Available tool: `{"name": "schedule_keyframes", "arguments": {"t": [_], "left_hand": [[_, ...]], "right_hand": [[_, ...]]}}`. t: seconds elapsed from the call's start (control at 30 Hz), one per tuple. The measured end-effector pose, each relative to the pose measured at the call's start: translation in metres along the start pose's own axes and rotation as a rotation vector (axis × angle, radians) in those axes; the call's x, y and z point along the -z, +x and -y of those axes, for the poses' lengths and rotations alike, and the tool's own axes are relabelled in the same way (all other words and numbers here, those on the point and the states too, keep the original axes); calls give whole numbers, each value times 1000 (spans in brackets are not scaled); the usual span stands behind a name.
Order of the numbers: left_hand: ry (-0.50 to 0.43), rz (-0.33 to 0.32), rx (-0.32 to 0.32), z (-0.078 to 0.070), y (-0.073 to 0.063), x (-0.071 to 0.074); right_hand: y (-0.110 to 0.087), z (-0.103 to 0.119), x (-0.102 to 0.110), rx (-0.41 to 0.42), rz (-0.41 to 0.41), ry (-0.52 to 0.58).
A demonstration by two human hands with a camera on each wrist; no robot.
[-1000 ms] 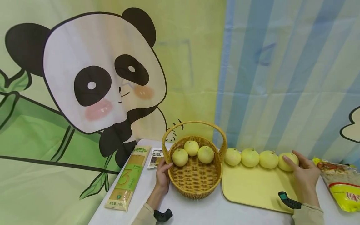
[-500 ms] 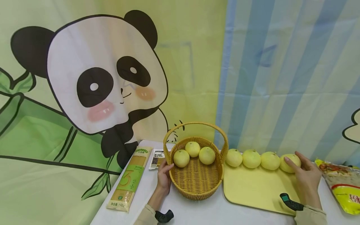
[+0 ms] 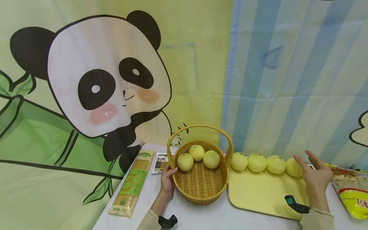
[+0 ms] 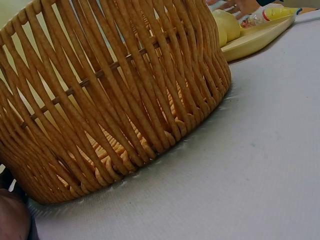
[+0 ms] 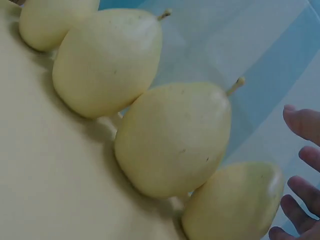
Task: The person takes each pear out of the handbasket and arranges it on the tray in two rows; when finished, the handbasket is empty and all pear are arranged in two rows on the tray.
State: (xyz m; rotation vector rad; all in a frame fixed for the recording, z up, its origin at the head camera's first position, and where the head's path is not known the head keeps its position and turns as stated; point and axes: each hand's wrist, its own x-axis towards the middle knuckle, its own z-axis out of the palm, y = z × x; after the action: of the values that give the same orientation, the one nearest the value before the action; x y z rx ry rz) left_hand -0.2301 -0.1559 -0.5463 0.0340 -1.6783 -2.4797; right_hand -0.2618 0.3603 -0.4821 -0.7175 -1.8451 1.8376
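Observation:
A wicker basket [image 3: 202, 187] with a tall arched handle stands mid-table in the head view, with three pale yellow pears [image 3: 185, 162] inside. My left hand [image 3: 167, 181] holds its left side, thumb at the rim; the other fingers are mostly hidden. To the right, several pears [image 3: 256, 162] line the far edge of a yellow tray [image 3: 263, 191]. My right hand [image 3: 318, 177] hovers beside the rightmost pear [image 3: 293, 166] with fingers spread, holding nothing. In the right wrist view, a gap shows between those fingers [image 5: 302, 125] and that pear [image 5: 235, 205].
Left of the basket lie a long noodle packet [image 3: 133, 183] and a small white packet [image 3: 160, 163]. A yellow and red food bag [image 3: 352, 195] lies beyond my right hand. A printed curtain [image 3: 198, 80] hangs along the table's back edge.
My right hand has let go of the rightmost pear and drawn slightly right, its fingers opening. That pear stays on the tray. The left hand and basket stay together.

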Motion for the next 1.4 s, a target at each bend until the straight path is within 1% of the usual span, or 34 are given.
{"name": "schedule_keyframes", "arguments": {"t": [0.1, 0.17, 0.3, 0.37, 0.4, 0.47, 0.57, 0.63, 0.7, 0.77, 0.83, 0.9, 1.0, 1.1, 1.2, 1.3, 1.4], "left_hand": [[7, -2, -8, -1, 0, 0], [8, -7, -13, -1, 0, 0], [7, -9, -22, -1, -1, 0], [5, -9, -20, -2, -1, -1], [4, -10, -19, -2, -1, -1], [5, -16, -14, -3, -1, -1], [5, -21, -16, -5, -3, -1], [5, -25, -14, -6, -4, -2], [5, -24, -14, -7, -5, -2], [5, -26, -9, -7, -4, -3], [8, -26, -9, -7, -4, -4], [10, -20, -13, -8, -4, -5], [2, -18, -11, -7, -4, -6], [-2, -22, -5, -5, -2, -6], [2, -27, 1, -3, -1, -5], [8, -21, -9, -3, -1, -4], [10, -22, -10, -3, -1, -2]], "right_hand": [[-10, 17, -5, 41, -11, 3], [-20, 29, -10, 90, -7, -18], [-46, 55, -25, 261, 23, -75], [-63, 66, -35, 369, 78, -99], [-72, 70, -40, 420, 121, -110], [-89, 77, -52, 514, 235, -129], [-114, 83, -68, 637, 444, -196], [-127, 85, -78, 695, 594, -244], [-138, 86, -87, 715, 724, -285], [-146, 86, -95, 711, 832, -300], [-152, 84, -103, 686, 912, -294], [-157, 82, -112, 669, 969, -287], [-164, 77, -131, 652, 1029, -291], [-170, 73, -152, 656, 1082, -317], [-173, 71, -170, 686, 1131, -342], [-173, 71, -186, 721, 1155, -368], [-174, 71, -201, 719, 1166, -400]]}}
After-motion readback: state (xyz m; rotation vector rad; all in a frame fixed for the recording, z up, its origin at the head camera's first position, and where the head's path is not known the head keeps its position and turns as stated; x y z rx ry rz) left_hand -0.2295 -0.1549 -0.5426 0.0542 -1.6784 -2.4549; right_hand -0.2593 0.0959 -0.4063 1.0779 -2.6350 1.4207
